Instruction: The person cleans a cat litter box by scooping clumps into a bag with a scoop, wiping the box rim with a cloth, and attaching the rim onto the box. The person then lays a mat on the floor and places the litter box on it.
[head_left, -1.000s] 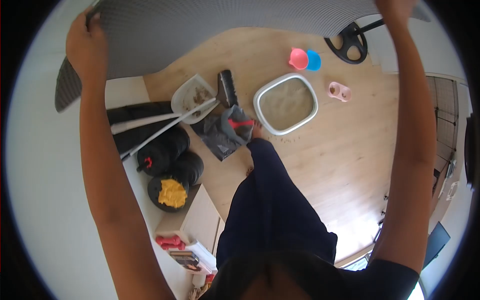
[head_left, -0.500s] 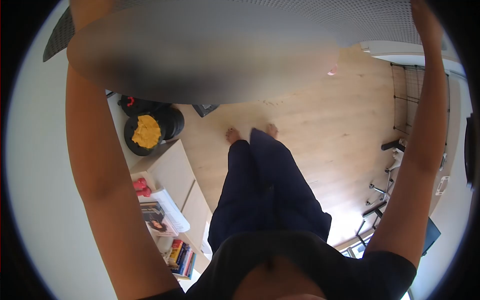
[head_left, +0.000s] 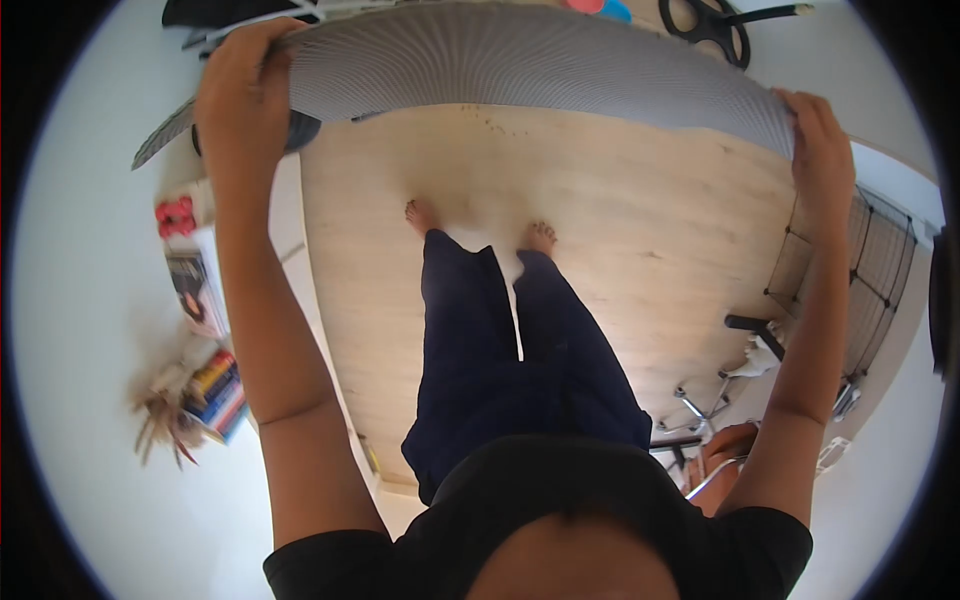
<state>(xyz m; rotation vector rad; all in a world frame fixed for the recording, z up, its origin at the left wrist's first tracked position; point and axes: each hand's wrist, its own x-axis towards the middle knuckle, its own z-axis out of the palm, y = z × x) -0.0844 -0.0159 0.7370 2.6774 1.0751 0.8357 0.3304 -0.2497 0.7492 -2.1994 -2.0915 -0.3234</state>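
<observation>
A wide grey textured mat [head_left: 520, 60] stretches across the top of the view, bowed upward in the middle and held out in front of me above the floor. My left hand [head_left: 245, 95] is closed around its left part, and a corner of the mat sticks out past the wrist. At the opposite end, my right hand [head_left: 822, 150] grips the edge with its fingers curled over it. Both arms reach forward, well apart.
My bare feet [head_left: 540, 236] stand on the wooden floor [head_left: 640, 200]. Along the left are red dumbbells [head_left: 176, 216], books [head_left: 215, 390] and dried flowers [head_left: 168, 405]. A black wire grid [head_left: 870, 260] and chair base [head_left: 700, 405] stand right; a black wheel-shaped object [head_left: 708, 25] lies ahead.
The mat has come down and away from my face, so more floor shows. Both hands have come into view with it. My feet stand further apart.
</observation>
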